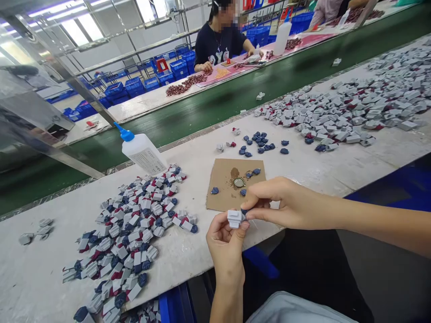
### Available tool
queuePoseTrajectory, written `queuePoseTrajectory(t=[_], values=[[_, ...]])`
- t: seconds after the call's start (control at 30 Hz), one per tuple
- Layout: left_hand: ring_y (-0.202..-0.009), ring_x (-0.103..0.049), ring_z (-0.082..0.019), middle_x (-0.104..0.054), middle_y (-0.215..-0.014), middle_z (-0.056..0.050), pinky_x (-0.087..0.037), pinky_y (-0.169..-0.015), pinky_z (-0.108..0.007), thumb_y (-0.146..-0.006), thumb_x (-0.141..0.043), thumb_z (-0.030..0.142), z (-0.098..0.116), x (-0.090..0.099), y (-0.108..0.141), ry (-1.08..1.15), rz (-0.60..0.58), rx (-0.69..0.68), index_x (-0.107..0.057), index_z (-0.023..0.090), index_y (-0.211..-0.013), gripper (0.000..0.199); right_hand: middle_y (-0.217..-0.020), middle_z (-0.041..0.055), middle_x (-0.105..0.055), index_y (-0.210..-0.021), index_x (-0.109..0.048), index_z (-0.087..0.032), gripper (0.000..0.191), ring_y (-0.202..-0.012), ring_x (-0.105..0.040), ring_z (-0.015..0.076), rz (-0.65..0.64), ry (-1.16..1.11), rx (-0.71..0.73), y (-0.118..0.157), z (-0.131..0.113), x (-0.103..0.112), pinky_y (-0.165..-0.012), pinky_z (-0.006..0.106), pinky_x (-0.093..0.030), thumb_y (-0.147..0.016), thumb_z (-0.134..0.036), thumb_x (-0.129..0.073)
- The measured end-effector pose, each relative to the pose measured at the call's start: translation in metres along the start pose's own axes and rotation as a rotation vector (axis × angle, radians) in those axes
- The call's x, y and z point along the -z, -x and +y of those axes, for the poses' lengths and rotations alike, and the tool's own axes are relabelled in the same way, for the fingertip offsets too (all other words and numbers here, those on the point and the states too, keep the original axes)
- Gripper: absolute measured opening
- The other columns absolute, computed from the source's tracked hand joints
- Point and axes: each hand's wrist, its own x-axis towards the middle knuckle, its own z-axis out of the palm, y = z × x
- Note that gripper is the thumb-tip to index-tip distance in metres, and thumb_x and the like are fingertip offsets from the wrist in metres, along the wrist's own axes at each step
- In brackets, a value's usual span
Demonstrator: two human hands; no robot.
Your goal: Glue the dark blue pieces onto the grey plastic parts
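Note:
Between thumb and fingers, my left hand (226,244) holds a small light-grey plastic block (234,218) with stepped edges. My right hand (281,202) pinches a small dark-blue piece (244,211) against the block's right side; the fingertips cover most of it. Just behind my hands lies a cardboard square (220,172). On it are a bottle cap (239,182), brown crumbs (235,172) and several loose dark-blue pieces (214,190).
A pile of grey, red and blue assembled pieces (134,229) is at left, beside a white glue bottle (144,152). Many grey pieces (336,107) lie at right. Beyond the green conveyor belt (202,110) sits a co-worker (220,42) among blue crates (134,87).

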Motion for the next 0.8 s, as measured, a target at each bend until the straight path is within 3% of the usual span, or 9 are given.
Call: queuePoseTrajectory(t=[0.17,0.27,0.33,0.4,0.5,0.57,0.7,0.8], values=[[-0.070,-0.061,-0.007,-0.065,-0.071,0.003,-0.047,-0.065,-0.015,-0.058,-0.075,0.019,-0.010,0.005,-0.001,-0.089,-0.023,-0.040,-0.062,0.018,-0.076,0.022,-0.070,0.0024,-0.061,-0.068,-0.053,-0.014,0.016,-0.059,-0.055,0.0086,0.030,-0.183,-0.092,0.003,0.013,-0.010,-0.052,0.017,-0.044,-0.078,-0.027,-0.054],[-0.073,-0.061,-0.010,-0.064,-0.077,0.000,-0.048,-0.066,-0.020,-0.066,-0.069,0.024,-0.008,0.014,-0.005,-0.269,-0.116,-0.060,-0.059,0.019,-0.083,0.020,-0.072,0.0032,-0.062,-0.075,-0.057,-0.013,0.018,-0.063,-0.056,0.0106,0.025,-0.194,-0.114,0.003,0.021,-0.018,-0.055,0.020,-0.045,-0.080,-0.030,-0.053],[-0.083,-0.059,-0.014,-0.061,-0.093,-0.003,-0.049,-0.069,-0.024,-0.074,-0.061,0.027,0.000,0.020,-0.013,-0.511,-0.185,-0.135,-0.057,0.021,-0.097,0.024,-0.076,0.0039,-0.062,-0.086,-0.060,-0.014,0.020,-0.065,-0.056,0.0119,0.054,-0.134,-0.090,0.002,0.028,-0.020,-0.057,0.022,-0.045,-0.080,-0.032,-0.052],[-0.093,-0.055,-0.017,-0.056,-0.105,-0.006,-0.048,-0.074,-0.029,-0.080,-0.052,0.026,0.012,0.024,-0.026,-0.850,-0.187,-0.295,-0.052,0.022,-0.110,0.031,-0.083,0.0049,-0.063,-0.097,-0.060,-0.017,0.025,-0.068,-0.056,0.0130,0.173,-0.070,-0.102,0.004,0.037,-0.017,-0.058,0.024,-0.045,-0.080,-0.034,-0.052],[-0.094,-0.050,-0.021,-0.056,-0.099,-0.008,-0.044,-0.076,-0.034,-0.082,-0.045,0.025,0.030,0.025,-0.050,-1.383,-0.087,-0.576,-0.053,0.019,-0.111,0.030,-0.089,0.0059,-0.062,-0.106,-0.057,-0.021,0.031,-0.072,-0.057,0.0144,0.471,-0.059,-0.252,0.017,0.055,-0.005,-0.061,0.025,-0.047,-0.081,-0.039,-0.049],[-0.091,-0.048,-0.023,-0.056,-0.093,-0.008,-0.042,-0.074,-0.034,-0.083,-0.042,0.024,0.036,0.028,-0.062,-1.651,-0.010,-0.696,-0.057,0.018,-0.105,0.028,-0.086,0.0058,-0.062,-0.105,-0.057,-0.021,0.033,-0.068,-0.057,0.0142,0.590,-0.075,-0.365,0.032,0.069,0.003,-0.059,0.026,-0.047,-0.081,-0.043,-0.048],[-0.088,-0.047,-0.024,-0.055,-0.089,-0.009,-0.041,-0.072,-0.034,-0.084,-0.039,0.022,0.033,0.040,-0.068,-1.962,0.094,-0.766,-0.060,0.018,-0.103,0.029,-0.085,0.0055,-0.062,-0.107,-0.056,-0.023,0.038,-0.066,-0.057,0.0152,0.602,-0.057,-0.503,0.062,0.094,0.009,-0.059,0.029,-0.048,-0.079,-0.047,-0.048],[-0.095,-0.047,-0.028,-0.054,-0.096,-0.013,-0.039,-0.081,-0.041,-0.082,-0.043,0.038,0.033,0.051,-0.065,-2.145,0.050,-0.778,-0.060,0.015,-0.101,0.034,-0.088,0.0053,-0.062,-0.108,-0.056,-0.025,0.038,-0.073,-0.058,0.0174,0.611,-0.033,-0.532,0.074,0.105,0.012,-0.060,0.029,-0.048,-0.079,-0.048,-0.048]])
